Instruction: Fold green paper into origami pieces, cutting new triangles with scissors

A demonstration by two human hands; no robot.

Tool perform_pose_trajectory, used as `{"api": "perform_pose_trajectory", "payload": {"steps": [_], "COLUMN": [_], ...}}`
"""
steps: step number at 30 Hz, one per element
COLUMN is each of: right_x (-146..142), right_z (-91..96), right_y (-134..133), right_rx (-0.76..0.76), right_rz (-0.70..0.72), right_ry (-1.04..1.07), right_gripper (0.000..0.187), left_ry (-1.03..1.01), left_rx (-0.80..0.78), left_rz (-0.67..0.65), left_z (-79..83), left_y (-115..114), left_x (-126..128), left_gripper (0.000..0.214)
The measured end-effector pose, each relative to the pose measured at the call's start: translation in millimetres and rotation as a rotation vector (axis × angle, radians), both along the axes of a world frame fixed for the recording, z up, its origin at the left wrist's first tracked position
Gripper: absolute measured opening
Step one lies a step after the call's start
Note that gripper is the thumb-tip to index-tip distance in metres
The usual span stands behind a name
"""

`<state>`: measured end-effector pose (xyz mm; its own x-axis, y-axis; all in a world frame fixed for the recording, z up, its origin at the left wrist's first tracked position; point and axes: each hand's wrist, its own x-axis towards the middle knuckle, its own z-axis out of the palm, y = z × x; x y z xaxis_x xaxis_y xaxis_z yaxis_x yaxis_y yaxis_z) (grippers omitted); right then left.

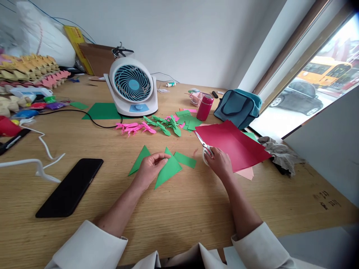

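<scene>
My left hand [150, 168], thumb and fingertips pinched, holds the upper part of a folded green paper triangle [169, 172]. A second green paper triangle [141, 160] lies partly behind that hand, and a green paper strip [185, 160] rests just to the right. My right hand [220, 162] is closed around the white handles of a pair of scissors [204, 144]. Their blades point away to the upper left, at the left edge of a stack of red paper [234, 144]. Whether my right fingers sit inside the handle loops is hard to make out.
Pink paper cutouts [134, 128] and green paper cutouts [164, 124] lie before a white fan [133, 86]. A red flask [205, 107] and a blue bag [238, 108] stand at the back right. A black phone [70, 186] and white cable [42, 164] lie left.
</scene>
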<state>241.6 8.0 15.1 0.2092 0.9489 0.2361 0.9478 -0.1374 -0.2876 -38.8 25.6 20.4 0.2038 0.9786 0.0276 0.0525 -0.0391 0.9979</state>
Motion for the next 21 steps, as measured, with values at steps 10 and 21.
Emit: {"api": "perform_pose_trajectory", "payload": {"steps": [10,21], "right_x": [50,12], "right_z": [-2.5,-10.2], "right_y": [1,6], "right_rx": [-0.113,0.126], "right_rz": [-0.354,0.034], "right_ry": [-0.136,0.173], "right_gripper": [0.033,0.026], "left_ry": [0.017,0.064], "left_rx": [-0.019,-0.055], "left_rz": [-0.028,-0.032], "left_z": [-8.1,-13.8], "left_y": [3,4], "left_x": [-2,0], "left_gripper": [0.029,0.030]}}
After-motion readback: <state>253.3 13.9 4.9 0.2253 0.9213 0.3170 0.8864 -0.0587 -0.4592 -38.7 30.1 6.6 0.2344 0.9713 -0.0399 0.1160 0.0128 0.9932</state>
